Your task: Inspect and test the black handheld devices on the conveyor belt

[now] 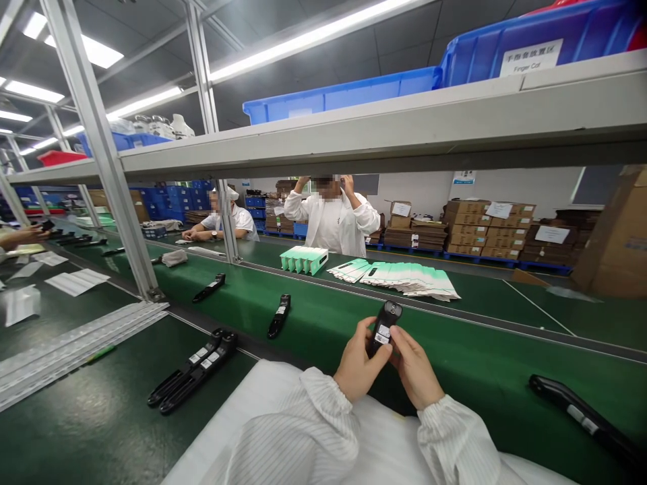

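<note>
Left hand [360, 360] is gripping a black device [389, 314], label side facing me, above the green conveyor belt [328, 320]; right hand [416, 367] is touching it beside the white label [383, 335], though I cannot tell whether it is gripping. Steadying left and pressing lightly right is, I am judging, protecting that label.

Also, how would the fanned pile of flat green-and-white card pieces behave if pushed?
The pile would probably slide and spread, as its pieces overlap. Each piece looks thin, so likely light and somewhat bendable.
</note>
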